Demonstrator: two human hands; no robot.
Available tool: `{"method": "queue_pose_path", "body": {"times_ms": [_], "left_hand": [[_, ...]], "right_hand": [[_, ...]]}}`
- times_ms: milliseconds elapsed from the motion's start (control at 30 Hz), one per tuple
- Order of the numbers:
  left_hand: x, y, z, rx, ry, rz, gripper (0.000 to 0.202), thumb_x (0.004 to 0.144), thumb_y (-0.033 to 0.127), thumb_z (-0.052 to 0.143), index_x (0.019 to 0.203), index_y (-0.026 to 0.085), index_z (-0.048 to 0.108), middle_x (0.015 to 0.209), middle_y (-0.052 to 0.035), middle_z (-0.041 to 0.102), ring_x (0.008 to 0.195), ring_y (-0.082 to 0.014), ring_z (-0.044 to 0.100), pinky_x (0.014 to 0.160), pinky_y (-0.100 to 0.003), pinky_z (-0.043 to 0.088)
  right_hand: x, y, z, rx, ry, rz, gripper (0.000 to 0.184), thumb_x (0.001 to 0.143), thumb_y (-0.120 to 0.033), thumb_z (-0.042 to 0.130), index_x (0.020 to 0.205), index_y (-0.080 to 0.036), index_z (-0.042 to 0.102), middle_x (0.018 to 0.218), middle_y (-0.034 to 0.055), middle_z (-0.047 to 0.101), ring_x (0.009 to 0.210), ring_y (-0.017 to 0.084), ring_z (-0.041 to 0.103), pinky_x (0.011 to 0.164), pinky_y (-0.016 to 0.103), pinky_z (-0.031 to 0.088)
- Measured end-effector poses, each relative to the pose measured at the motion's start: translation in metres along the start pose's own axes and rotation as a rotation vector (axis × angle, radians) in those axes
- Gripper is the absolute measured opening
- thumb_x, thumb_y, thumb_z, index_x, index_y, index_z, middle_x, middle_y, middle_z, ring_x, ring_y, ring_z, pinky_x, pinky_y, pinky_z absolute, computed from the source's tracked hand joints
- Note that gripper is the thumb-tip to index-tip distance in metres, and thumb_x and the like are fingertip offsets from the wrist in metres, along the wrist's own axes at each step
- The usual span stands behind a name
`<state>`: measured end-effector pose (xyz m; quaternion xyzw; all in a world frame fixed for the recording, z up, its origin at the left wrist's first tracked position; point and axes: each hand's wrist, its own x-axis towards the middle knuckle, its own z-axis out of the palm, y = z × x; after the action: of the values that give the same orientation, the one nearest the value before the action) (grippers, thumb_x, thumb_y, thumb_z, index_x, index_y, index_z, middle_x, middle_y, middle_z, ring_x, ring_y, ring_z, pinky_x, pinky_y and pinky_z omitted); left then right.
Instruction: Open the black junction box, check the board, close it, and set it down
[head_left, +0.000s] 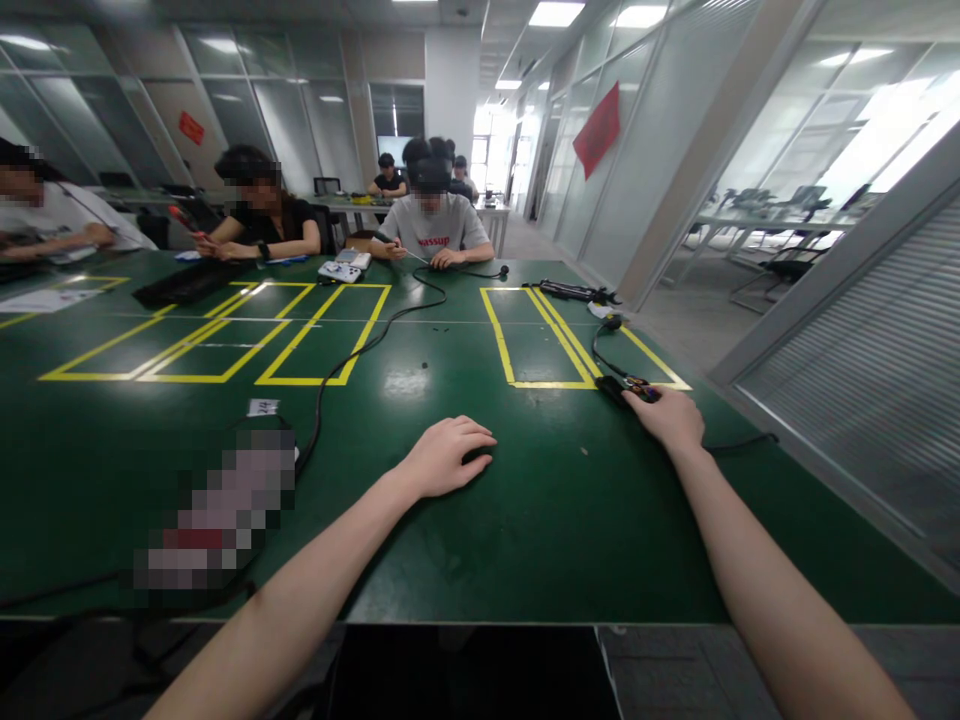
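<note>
My left hand rests on the green tabletop, palm down, fingers stretched and thumb apart, holding nothing. Farther right, the fingers of my right hand are closed on a dark, slim object; its exact kind is hard to make out, and part of it is hidden by the fingers. Beside it a short black cable curves up to a black plug-like end. Another stretch of black cord runs out to the right of my right wrist.
Yellow tape outlines mark the table. A folded black stand-like item lies at the far right. A long black cable crosses left of centre, near a blurred-out item. Across the table a person handles a thin tool; others sit left.
</note>
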<state>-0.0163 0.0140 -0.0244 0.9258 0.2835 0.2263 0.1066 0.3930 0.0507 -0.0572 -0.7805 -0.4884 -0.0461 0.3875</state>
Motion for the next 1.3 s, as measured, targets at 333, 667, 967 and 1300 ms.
{"method": "queue_pose_path", "body": {"times_ms": [333, 667, 967, 1300], "left_hand": [[0.002, 0.004, -0.001, 0.097, 0.127, -0.106, 0.036, 0.098, 0.036, 0.059, 0.13, 0.021, 0.066, 0.126, -0.0098, 0.072, 0.116, -0.0258, 0.065, 0.1, -0.044, 0.054], [0.001, 0.006, -0.008, -0.025, 0.017, 0.027, 0.041, 0.082, 0.059, 0.072, 0.094, 0.02, 0.069, 0.102, -0.0088, 0.07, 0.097, -0.0246, 0.064, 0.087, -0.038, 0.053], [-0.001, 0.0, -0.013, 0.03, -0.037, -0.009, 0.05, 0.074, 0.06, 0.081, 0.1, 0.02, 0.069, 0.104, -0.0075, 0.069, 0.094, -0.0244, 0.065, 0.08, -0.035, 0.053], [-0.001, -0.002, -0.017, 0.049, -0.07, -0.087, 0.064, 0.071, 0.065, 0.082, 0.114, 0.02, 0.07, 0.122, -0.0107, 0.068, 0.11, -0.029, 0.063, 0.095, -0.042, 0.051]], "right_hand": [[-0.048, -0.091, 0.001, 0.239, -0.604, -0.514, 0.036, 0.08, -0.045, 0.072, 0.104, -0.018, 0.078, 0.104, 0.0099, 0.076, 0.095, 0.027, 0.071, 0.084, 0.039, 0.055], [-0.121, -0.153, -0.008, 0.496, -0.927, -0.969, 0.024, 0.086, -0.03, 0.072, 0.108, -0.02, 0.074, 0.099, 0.0069, 0.07, 0.088, 0.021, 0.069, 0.079, 0.032, 0.055], [-0.115, -0.152, -0.014, 0.528, -0.853, -0.901, 0.032, 0.084, -0.029, 0.072, 0.115, -0.022, 0.067, 0.112, 0.0084, 0.067, 0.097, 0.022, 0.067, 0.084, 0.035, 0.055], [-0.091, -0.135, -0.013, 0.288, -0.835, -0.829, 0.025, 0.091, -0.038, 0.068, 0.074, -0.02, 0.063, 0.071, 0.0, 0.063, 0.061, 0.013, 0.052, 0.059, 0.026, 0.037]]}}
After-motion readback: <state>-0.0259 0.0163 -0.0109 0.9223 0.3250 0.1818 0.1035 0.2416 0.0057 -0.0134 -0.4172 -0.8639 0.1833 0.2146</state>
